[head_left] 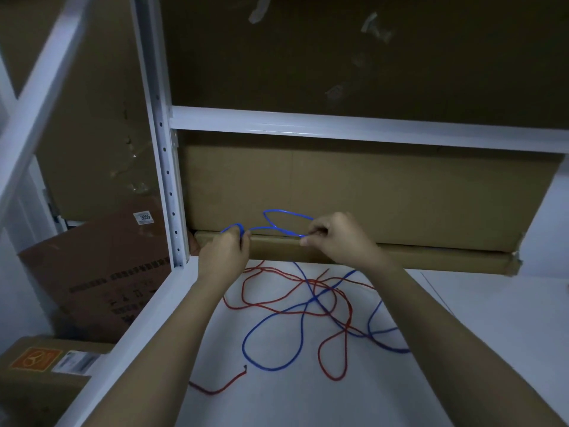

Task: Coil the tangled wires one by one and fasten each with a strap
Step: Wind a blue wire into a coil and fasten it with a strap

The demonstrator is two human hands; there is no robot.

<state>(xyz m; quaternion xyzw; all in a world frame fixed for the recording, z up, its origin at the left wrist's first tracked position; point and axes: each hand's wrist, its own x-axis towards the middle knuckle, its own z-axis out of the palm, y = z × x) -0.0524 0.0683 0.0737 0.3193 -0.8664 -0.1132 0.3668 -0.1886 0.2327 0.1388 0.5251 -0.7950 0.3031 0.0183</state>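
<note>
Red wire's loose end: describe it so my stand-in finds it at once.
Start at the white shelf surface, near its left front edge. The red wire trails out of the tangle there, and its loose end lies alone; the blue wire only loops nearby.

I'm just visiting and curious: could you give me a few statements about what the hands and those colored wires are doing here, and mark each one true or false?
1. Both hands hold the blue wire. True: the left hand and the right hand each grip it, lifted above the shelf.
2. The red wire is already coiled and strapped. False: it lies loose on the white shelf, crossing the blue one.
3. A long cardboard box lies behind the hands. True.
4. The right hand is pulling the red wire. False: it pinches a blue loop.
5. One red wire end lies free near the shelf's left edge. True.
</note>
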